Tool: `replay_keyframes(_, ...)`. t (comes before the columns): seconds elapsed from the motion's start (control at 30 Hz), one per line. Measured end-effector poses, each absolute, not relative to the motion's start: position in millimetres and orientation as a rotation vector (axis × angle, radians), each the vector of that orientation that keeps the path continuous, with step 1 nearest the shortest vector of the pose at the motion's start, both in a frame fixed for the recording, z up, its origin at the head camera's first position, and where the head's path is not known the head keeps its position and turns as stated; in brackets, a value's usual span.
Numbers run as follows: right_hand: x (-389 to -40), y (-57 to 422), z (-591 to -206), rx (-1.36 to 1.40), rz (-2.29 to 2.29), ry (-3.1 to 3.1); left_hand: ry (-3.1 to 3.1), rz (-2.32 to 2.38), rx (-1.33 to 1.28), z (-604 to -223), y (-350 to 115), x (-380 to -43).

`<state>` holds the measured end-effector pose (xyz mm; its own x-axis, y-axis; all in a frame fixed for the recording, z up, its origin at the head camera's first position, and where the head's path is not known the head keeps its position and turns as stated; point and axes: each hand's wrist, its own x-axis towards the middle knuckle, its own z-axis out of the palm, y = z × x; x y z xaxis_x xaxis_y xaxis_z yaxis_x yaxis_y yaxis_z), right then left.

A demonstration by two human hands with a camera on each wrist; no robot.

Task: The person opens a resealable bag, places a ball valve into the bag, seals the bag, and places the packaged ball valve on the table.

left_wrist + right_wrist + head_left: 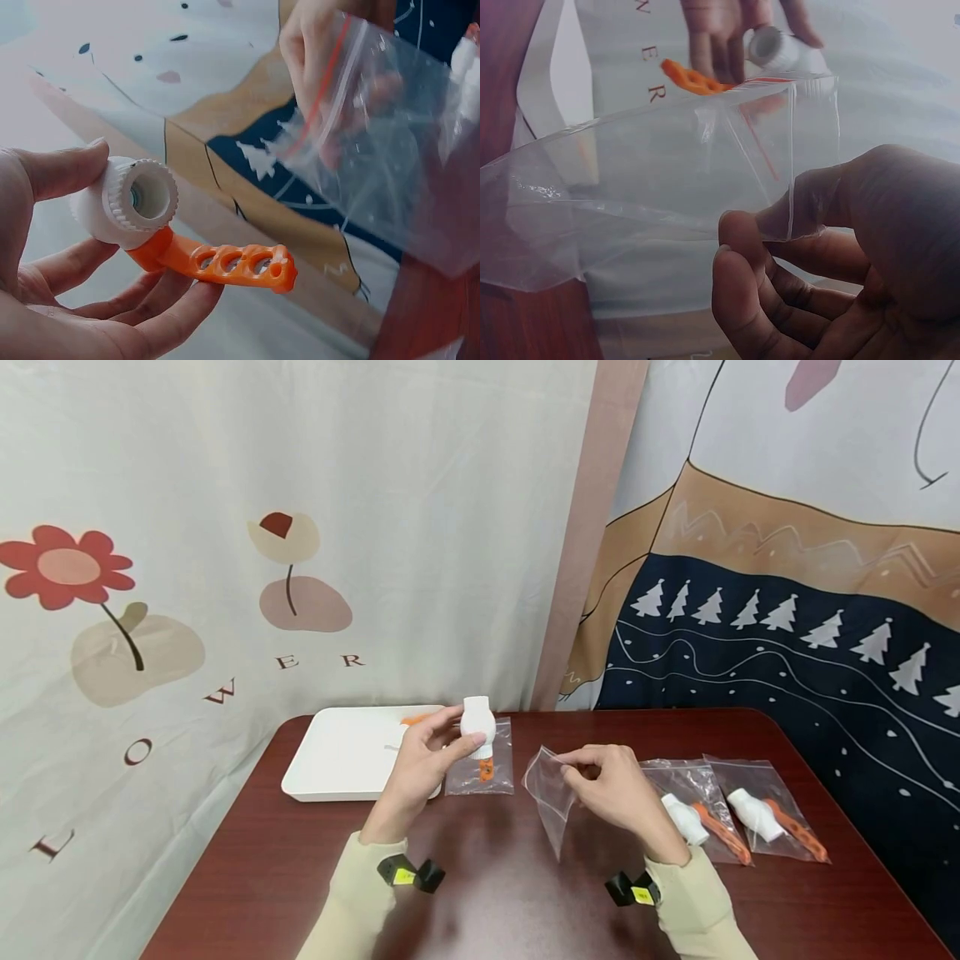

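Near the middle of the head view, my left hand [423, 764] holds up a white plastic ball valve [477, 727] with an orange lever handle [240, 264]. Thumb and fingers grip the round white body, and a ribbed collar with a round opening shows in the left wrist view. To its right, my right hand [611, 785] pinches a clear zip bag [550, 793] by its edge. The bag [652, 172] hangs over the table with a red line along its zip end. Valve and bag are apart.
A white tray [337, 768] sits at the table's back left, an orange part [414, 720] on it. Beneath the valve lies a clear bag [459, 783]. Two bags at right [693, 768] [757, 774] each contain a white piece and an orange handle. A printed curtain [450, 568] hangs behind.
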<state>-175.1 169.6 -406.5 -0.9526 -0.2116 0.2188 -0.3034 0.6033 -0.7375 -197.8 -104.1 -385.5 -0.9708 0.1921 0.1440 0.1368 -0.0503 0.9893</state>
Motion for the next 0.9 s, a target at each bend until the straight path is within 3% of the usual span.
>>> replay_keyframes(0.9,-173.6,161.1,-406.5,0.528,1.225,-2.67,1.98,2.386,0.743,-373.2,-68.8,-173.3)
